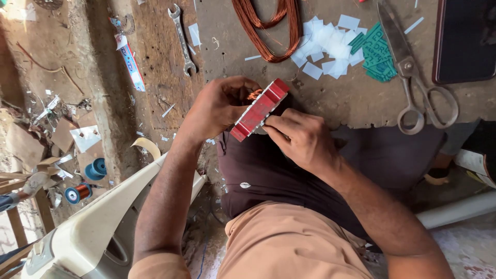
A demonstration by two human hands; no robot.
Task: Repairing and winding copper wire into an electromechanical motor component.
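My left hand [217, 106] grips a red round metal core [260, 109] with copper windings showing at its top edge, held on edge above my lap. My right hand [302, 138] presses its fingertips against the core's lower right side. Whether the right fingers pinch anything small is hidden. A coil of bare copper wire [268, 28] lies on the worn table just beyond the core.
On the table [341, 98] lie small white paper pieces [328, 44], green paper strips [377, 51], large scissors [413, 72], a dark flat device [465, 41] and a wrench [182, 39]. Wire spools [85, 183] and scraps litter the floor at left. A cream plastic chair [98, 222] stands at lower left.
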